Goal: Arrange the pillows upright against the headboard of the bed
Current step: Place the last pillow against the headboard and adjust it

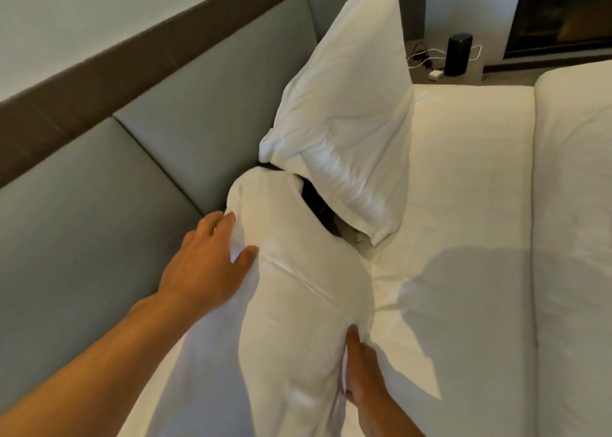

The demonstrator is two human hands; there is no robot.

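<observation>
Presently the near pillow stands against the grey headboard, soft, light, best gripped at its edges. Left hand lies spread open on its upper corner; right hand pinches its lower edge. A second pillow leans beside it, crowding; white bedding beyond.

Soft, warm indoor light; broad grey shadow cast across the bed sheet. Slight motion blur on the upright pillow. Wide-angle bending along the headboard.
</observation>
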